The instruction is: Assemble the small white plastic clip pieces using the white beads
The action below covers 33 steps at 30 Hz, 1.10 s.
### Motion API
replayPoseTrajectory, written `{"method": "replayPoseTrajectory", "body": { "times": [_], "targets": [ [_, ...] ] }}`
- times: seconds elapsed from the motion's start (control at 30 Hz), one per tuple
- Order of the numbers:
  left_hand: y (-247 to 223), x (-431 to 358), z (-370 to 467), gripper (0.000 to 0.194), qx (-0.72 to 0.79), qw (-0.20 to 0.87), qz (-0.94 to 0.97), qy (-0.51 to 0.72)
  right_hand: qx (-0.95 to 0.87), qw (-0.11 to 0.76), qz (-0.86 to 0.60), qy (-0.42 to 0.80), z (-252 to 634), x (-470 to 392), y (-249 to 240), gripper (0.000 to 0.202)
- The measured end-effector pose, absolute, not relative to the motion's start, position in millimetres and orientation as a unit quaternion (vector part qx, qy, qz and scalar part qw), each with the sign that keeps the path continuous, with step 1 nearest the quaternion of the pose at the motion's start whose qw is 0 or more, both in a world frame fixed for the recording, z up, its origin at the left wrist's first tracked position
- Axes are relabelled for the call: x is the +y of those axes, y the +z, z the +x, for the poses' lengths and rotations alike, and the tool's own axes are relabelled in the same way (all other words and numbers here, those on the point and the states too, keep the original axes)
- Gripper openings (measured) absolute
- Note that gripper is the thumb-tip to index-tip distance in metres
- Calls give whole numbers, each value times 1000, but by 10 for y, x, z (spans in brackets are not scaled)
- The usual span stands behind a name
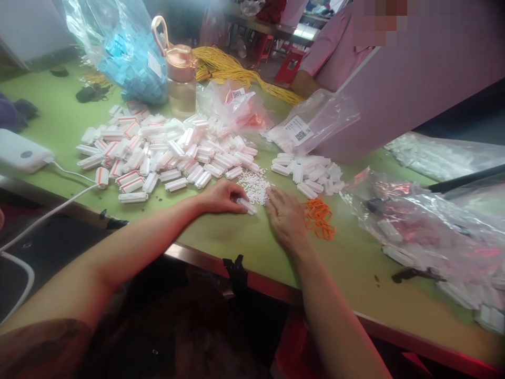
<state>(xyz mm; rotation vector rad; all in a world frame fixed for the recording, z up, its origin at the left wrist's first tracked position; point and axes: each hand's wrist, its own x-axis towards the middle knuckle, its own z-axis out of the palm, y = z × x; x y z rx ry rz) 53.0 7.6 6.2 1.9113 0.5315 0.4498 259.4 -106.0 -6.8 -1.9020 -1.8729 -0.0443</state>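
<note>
Near the table's front edge, my left hand [223, 197] is closed on a small white plastic housing [247, 206], pinched between thumb and fingers. My right hand [284, 213] lies palm down at the right edge of a heap of tiny white parts [253, 184]. Its fingertips touch the heap; whether they hold a piece is hidden. Just right of that hand lie orange rectangular frames [319, 218]. Behind it is a small pile of white housings [310, 172]. A larger pile of white housings [169, 147], some with orange strips, spreads behind my left hand.
At the back stand a bag of blue parts [134, 73], a drink bottle [181, 79] and yellow cords [224, 63]. Clear bags [430, 221] cover the right side. A white device [24, 151] with a cable sits left. A person [331, 47] is beyond the table.
</note>
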Motion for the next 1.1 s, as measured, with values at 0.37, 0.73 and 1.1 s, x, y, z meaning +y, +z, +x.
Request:
{"method": "replayPoseTrajectory", "body": {
  "times": [0.37,0.73,1.1],
  "targets": [
    [78,103,486,39,205,517,813,172,-622,286,-729,35,2732,-1171,156,24],
    [56,97,508,39,213,520,807,180,-687,174,-706,-10,2535,-1116,61,21],
    [65,86,510,38,214,514,811,180,-612,367,-678,174,2432,-1128,169,20]
  ]
}}
